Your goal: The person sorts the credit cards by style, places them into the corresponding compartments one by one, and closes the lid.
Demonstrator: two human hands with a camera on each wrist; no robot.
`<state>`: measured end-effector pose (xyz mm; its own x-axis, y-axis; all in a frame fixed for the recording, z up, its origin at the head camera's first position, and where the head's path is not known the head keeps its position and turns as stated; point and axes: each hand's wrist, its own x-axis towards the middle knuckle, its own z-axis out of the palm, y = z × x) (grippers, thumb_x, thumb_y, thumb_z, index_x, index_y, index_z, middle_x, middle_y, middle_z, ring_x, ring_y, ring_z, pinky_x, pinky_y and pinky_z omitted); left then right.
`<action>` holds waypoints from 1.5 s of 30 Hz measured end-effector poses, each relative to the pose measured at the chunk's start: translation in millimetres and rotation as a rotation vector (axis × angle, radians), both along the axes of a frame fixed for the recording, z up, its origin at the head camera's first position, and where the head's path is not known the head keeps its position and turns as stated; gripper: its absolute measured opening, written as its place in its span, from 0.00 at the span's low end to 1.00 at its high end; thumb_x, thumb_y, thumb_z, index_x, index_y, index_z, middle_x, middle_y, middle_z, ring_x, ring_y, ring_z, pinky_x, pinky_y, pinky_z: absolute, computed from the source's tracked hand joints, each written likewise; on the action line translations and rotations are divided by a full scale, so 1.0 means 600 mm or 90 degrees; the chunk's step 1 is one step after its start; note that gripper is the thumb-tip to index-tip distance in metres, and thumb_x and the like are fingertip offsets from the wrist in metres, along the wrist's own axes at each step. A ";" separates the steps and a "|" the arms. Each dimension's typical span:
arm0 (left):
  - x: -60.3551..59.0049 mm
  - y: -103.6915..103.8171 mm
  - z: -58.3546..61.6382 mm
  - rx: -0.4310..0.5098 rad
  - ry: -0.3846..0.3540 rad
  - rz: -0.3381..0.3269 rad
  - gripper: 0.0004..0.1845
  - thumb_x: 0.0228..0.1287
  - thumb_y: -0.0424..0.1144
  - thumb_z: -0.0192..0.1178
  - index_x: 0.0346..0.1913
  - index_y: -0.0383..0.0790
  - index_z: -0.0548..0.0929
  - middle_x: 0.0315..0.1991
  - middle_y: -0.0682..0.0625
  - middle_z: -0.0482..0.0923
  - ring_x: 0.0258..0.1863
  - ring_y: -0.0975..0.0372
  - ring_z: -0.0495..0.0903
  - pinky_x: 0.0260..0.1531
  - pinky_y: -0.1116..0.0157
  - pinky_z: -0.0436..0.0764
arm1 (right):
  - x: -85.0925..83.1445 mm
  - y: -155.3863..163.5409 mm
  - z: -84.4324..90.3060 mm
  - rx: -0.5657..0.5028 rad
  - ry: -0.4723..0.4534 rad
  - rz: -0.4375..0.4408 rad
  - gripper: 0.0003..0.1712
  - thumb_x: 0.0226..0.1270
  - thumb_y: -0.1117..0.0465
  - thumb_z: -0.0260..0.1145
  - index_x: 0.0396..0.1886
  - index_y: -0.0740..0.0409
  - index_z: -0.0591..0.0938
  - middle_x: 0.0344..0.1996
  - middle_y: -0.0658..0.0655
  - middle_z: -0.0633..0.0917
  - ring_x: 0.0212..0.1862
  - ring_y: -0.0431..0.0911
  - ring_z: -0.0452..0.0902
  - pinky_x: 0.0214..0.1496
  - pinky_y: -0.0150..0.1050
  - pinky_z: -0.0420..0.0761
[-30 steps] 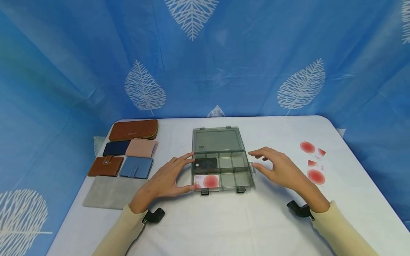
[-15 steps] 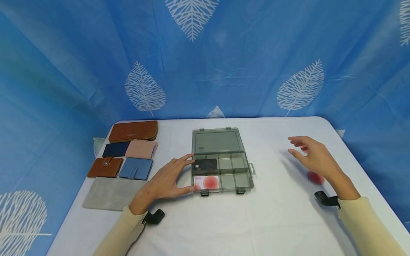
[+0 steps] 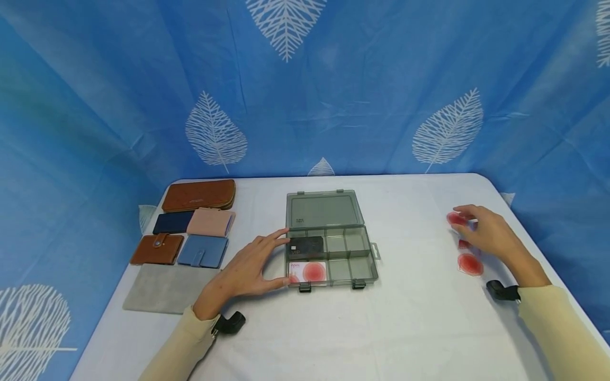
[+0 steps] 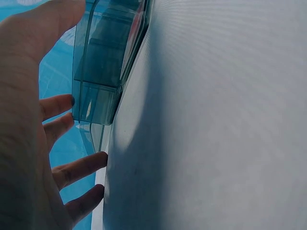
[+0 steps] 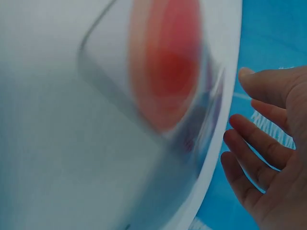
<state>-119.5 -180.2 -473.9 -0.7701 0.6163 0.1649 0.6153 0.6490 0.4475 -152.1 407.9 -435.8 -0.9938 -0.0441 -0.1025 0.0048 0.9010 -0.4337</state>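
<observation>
A translucent grey-green compartment box [image 3: 339, 269] lies with its lid [image 3: 325, 209] folded back. In its left compartments are a black card [image 3: 306, 246] marked VIP and a white card [image 3: 307, 272] with red circles. My left hand [image 3: 245, 270] touches the box's left side, thumb and fingers spread; the left wrist view shows fingertips at its wall. At the right, my right hand [image 3: 488, 233] hovers over the farther red-and-white card [image 3: 456, 218], partly covering it, with thumb and fingers apart. Nearer lies another red-and-white card [image 3: 471, 264], which shows blurred in the right wrist view.
On the left lie a long brown zip wallet [image 3: 199, 194], a dark navy wallet [image 3: 172, 222], a pink wallet [image 3: 210, 221], a brown snap wallet [image 3: 157, 248], a blue wallet [image 3: 203, 251] and a grey flat pouch [image 3: 167, 288]. A blue curtain [image 3: 352, 106] stands behind the table.
My right hand has moved from beside the box's right edge across to the cards on the right. The left hand stays at the box, and the box has not moved.
</observation>
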 end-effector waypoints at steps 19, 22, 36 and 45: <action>-0.003 -0.004 0.004 -0.010 -0.003 0.003 0.51 0.63 0.67 0.71 0.84 0.49 0.66 0.87 0.56 0.54 0.74 0.49 0.71 0.67 0.39 0.75 | 0.015 0.069 -0.008 0.026 -0.027 -0.008 0.42 0.72 0.52 0.75 0.72 0.76 0.70 0.61 0.84 0.74 0.61 0.79 0.68 0.61 0.78 0.72; -0.003 -0.003 0.004 -0.007 0.005 -0.002 0.51 0.63 0.67 0.71 0.83 0.48 0.67 0.87 0.55 0.55 0.74 0.49 0.72 0.66 0.39 0.75 | 0.016 0.073 -0.006 0.031 -0.026 -0.007 0.41 0.72 0.52 0.75 0.71 0.77 0.70 0.60 0.84 0.75 0.61 0.79 0.68 0.60 0.78 0.73; 0.001 -0.002 0.001 0.008 0.000 -0.007 0.50 0.63 0.66 0.71 0.83 0.47 0.67 0.87 0.55 0.56 0.74 0.48 0.72 0.65 0.38 0.76 | 0.015 0.078 -0.012 0.021 -0.025 -0.025 0.41 0.69 0.55 0.77 0.67 0.81 0.71 0.54 0.84 0.75 0.52 0.75 0.72 0.57 0.74 0.77; 0.005 -0.002 -0.001 0.002 0.006 0.002 0.51 0.63 0.67 0.71 0.83 0.48 0.67 0.87 0.56 0.55 0.74 0.49 0.72 0.66 0.39 0.75 | 0.030 0.055 -0.002 0.007 0.017 -0.084 0.32 0.78 0.55 0.69 0.71 0.69 0.71 0.56 0.85 0.77 0.54 0.78 0.74 0.50 0.75 0.77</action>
